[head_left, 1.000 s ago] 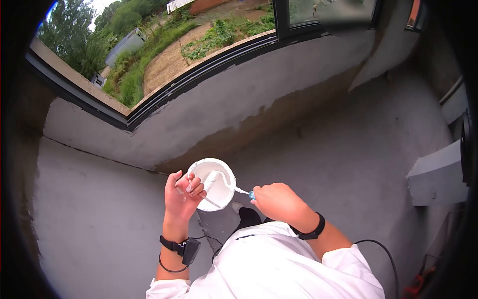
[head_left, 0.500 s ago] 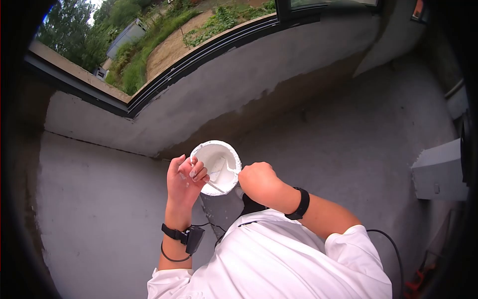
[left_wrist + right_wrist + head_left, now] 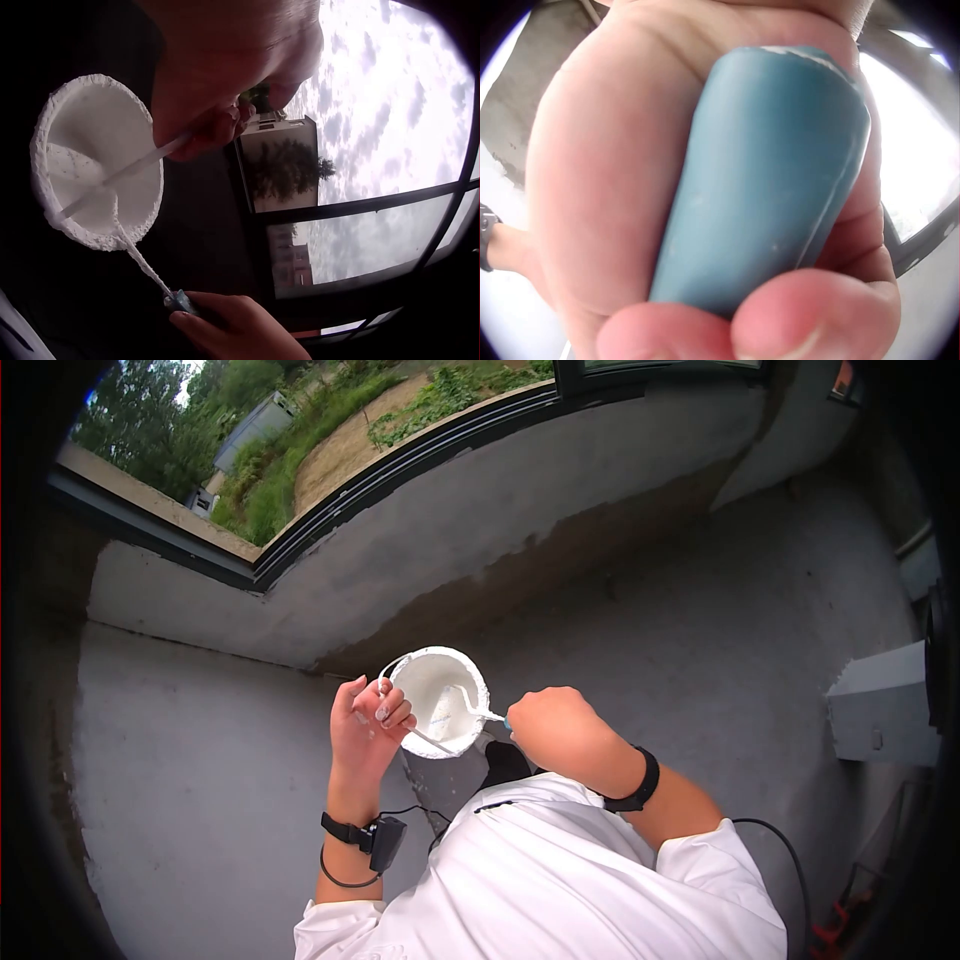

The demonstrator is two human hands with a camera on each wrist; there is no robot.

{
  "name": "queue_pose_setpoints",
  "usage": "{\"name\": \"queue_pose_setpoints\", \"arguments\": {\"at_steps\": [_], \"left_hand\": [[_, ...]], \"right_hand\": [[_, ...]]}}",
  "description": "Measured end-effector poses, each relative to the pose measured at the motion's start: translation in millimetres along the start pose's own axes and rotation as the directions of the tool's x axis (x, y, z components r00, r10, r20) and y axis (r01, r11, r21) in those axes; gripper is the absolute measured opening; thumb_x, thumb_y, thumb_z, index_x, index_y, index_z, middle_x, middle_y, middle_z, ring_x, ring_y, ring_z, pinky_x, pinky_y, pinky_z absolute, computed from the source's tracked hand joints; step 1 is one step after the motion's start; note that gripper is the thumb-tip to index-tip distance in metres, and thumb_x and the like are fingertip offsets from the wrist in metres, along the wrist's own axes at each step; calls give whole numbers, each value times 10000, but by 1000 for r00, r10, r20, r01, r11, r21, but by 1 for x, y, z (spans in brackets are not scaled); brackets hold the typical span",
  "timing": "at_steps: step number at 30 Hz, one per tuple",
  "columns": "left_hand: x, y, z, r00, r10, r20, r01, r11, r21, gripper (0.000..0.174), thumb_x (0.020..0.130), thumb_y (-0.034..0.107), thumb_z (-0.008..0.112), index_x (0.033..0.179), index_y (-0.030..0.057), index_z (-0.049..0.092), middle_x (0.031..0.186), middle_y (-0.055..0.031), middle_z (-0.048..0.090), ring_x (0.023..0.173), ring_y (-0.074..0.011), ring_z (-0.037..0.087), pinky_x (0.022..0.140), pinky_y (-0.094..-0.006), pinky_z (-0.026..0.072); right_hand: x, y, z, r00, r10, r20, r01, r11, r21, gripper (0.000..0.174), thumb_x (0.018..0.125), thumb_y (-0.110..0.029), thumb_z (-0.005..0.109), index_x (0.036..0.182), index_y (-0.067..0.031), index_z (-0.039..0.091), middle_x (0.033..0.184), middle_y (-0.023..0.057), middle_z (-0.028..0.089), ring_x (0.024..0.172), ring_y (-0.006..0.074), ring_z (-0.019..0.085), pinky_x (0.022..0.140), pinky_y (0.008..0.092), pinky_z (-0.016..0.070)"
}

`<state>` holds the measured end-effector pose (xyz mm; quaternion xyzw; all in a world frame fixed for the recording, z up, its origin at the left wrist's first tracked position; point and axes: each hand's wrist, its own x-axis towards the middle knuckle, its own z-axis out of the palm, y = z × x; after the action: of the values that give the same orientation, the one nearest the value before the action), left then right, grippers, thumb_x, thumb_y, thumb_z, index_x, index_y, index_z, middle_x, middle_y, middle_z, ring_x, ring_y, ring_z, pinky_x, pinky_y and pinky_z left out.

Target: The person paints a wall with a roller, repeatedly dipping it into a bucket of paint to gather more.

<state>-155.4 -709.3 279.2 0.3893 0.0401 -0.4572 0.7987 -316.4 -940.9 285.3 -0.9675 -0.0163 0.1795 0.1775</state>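
My left hand (image 3: 370, 720) grips the thin bail handle (image 3: 142, 163) of a white bucket (image 3: 413, 678), which hangs tilted so its inside shows. The bucket's rim is crusted with white paint. In my right hand (image 3: 565, 735) is a paint roller, its blue handle (image 3: 769, 165) wrapped by the palm and curled fingers. The roller's paint-coated wire frame (image 3: 150, 270) crosses the rim on the right-hand side. Inside the bucket, the white roller sleeve (image 3: 73, 161) lies low against the wall, partly hidden behind the bail in the left wrist view.
A low wall (image 3: 480, 520), grey above and brown below, runs under the window frame (image 3: 400, 470). On the right stands a grey box-like object (image 3: 880, 705). A dark cable (image 3: 780, 845) trails beside the white shirt. The person's foot is partly hidden below the bucket.
The roller sleeve went down deeper into the bucket. My right hand shifted left toward the rim, then back right. The bucket rose in the head view and moved slightly right; my left hand kept its grip.
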Motion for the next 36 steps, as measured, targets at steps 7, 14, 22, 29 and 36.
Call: {"name": "queue_pose_setpoints", "arguments": {"at_steps": [7,14,22,29,36], "left_hand": [[-4,-1,10,999,33,-21,-33,999,-26,301,1005,387,500,917,102,540,666,11,412,627,-132,389,704,-321,394],[-11,2,26,995,84,-57,-84,996,3,282,1009,382,485,914,116,492,664,13,412,636,-132,412,712,-330,430],[-12,6,31,996,83,-36,-85,996,-36,281,1007,374,495,917,108,511,669,4,403,637,-136,394,705,-327,412],[-8,5,37,999,36,-36,-38,998,-44,286,1004,376,498,913,106,522,673,6,405,639,-133,394,696,-320,394],[-7,3,46,999,39,-20,-40,998,-50,277,1003,371,498,924,108,527,672,10,392,633,-129,379,698,-319,388]], "right_hand": [[-35,24,-2,995,45,-93,-23,975,222,230,972,-266,690,914,-44,697,748,149,700,723,351,704,664,447,552],[-45,41,29,971,47,-236,43,931,362,212,958,-256,708,998,-54,659,812,135,715,744,341,705,665,443,547],[-45,48,33,937,4,-349,147,902,405,205,941,-227,728,933,-49,626,802,136,706,755,349,706,662,448,554],[-36,51,37,949,12,-315,100,937,334,212,931,-228,737,961,-51,626,825,131,713,766,346,711,666,450,560],[-42,60,43,932,6,-363,139,918,372,287,945,-255,722,1170,-83,680,844,112,727,751,321,715,667,429,563]]}}
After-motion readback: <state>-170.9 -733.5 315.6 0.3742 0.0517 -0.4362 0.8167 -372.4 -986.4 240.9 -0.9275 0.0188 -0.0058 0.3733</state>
